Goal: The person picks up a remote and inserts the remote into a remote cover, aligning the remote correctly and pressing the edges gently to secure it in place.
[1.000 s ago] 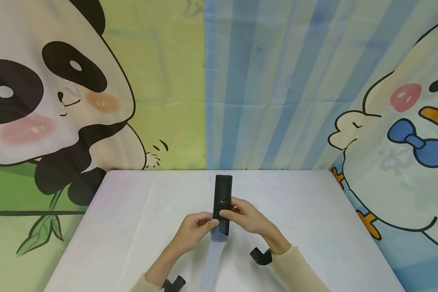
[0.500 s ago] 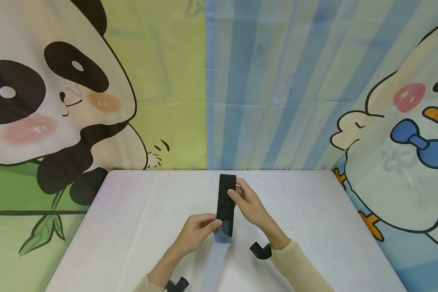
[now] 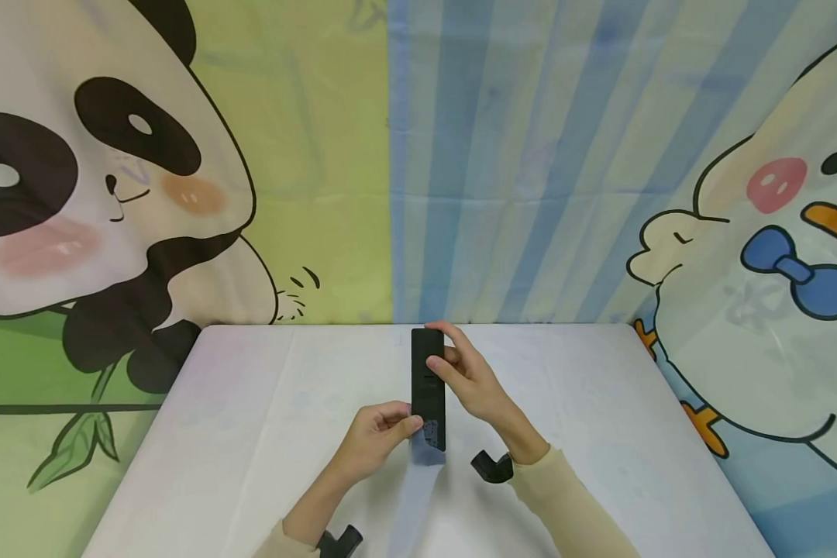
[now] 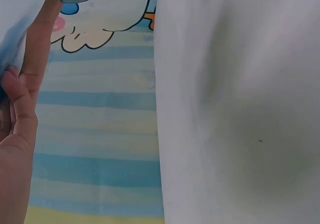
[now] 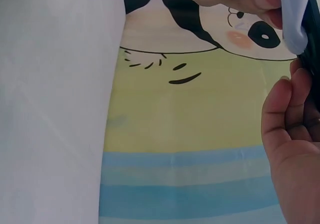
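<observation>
A slim black remote control (image 3: 428, 387) is held upright over the table, its back with a small printed label at the lower end facing the head camera. A strip of translucent plastic sleeve (image 3: 417, 496) covers its bottom end and hangs down toward the near side. My left hand (image 3: 377, 438) pinches the sleeve against the remote's lower left edge. My right hand (image 3: 476, 387) grips the upper right side, thumb on the back and index finger over the top edge. The right wrist view catches the sleeve (image 5: 295, 14) beside the remote's dark edge.
The table (image 3: 307, 372) is covered in white cloth. Behind it hangs a printed backdrop (image 3: 502, 155) with a panda and a white duck. Black wrist-camera mounts (image 3: 493, 467) stick out beside both forearms.
My right hand has slid upward along the remote from about its middle to near the top, the index finger now reaching over the end. My left hand keeps its pinch at the bottom.
</observation>
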Motion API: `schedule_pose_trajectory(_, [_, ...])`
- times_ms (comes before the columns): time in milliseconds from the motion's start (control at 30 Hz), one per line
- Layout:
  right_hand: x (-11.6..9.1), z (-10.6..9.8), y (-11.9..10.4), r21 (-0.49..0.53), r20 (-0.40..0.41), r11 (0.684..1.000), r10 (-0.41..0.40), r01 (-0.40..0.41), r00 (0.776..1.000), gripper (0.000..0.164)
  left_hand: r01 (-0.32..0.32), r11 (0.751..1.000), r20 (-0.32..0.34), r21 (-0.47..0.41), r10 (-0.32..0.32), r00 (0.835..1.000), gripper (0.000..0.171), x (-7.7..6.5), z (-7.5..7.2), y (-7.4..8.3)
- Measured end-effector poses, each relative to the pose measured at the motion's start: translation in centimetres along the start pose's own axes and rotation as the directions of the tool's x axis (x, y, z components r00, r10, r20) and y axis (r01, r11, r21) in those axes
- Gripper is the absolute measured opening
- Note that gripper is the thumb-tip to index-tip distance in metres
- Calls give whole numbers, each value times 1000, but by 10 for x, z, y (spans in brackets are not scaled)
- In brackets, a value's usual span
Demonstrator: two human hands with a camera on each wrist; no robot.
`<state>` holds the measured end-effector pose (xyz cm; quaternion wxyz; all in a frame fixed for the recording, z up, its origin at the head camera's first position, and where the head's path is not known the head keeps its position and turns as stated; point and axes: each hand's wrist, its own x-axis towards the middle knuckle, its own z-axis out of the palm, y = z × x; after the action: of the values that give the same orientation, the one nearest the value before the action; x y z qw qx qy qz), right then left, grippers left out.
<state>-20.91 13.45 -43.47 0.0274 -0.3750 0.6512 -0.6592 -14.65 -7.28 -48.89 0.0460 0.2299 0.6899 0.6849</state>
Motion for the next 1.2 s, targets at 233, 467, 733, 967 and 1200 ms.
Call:
schedule_pose_trajectory(233, [3,4,-3,22,-14,1000,-19,19,1000,47,-57,998,-18,-14,57,998,13,3,-5,7])
schedule_pose_trajectory(467, [4,9,-6,-6,-7,1000,-29,29,1000,50,-33,999,-34,-21,33,999,13,4,-5,6])
schedule_pose_trajectory(733, [-10,7,0,-142,-73,986,77,-87,994,62,18,1000,-101,-15,-19,995,22,1,-7,1])
schedule_pose_trajectory(967, [-37,12,10,-288,30,942,190,-173,981,11,-16,999,-243,-37,6,970,52,0,-16,5])
schedule_pose_trajectory(1200, [-47,16,11,-184,194,965,222,-187,956,13,23,992,-212,-122,-49,976,64,-2,-16,7])
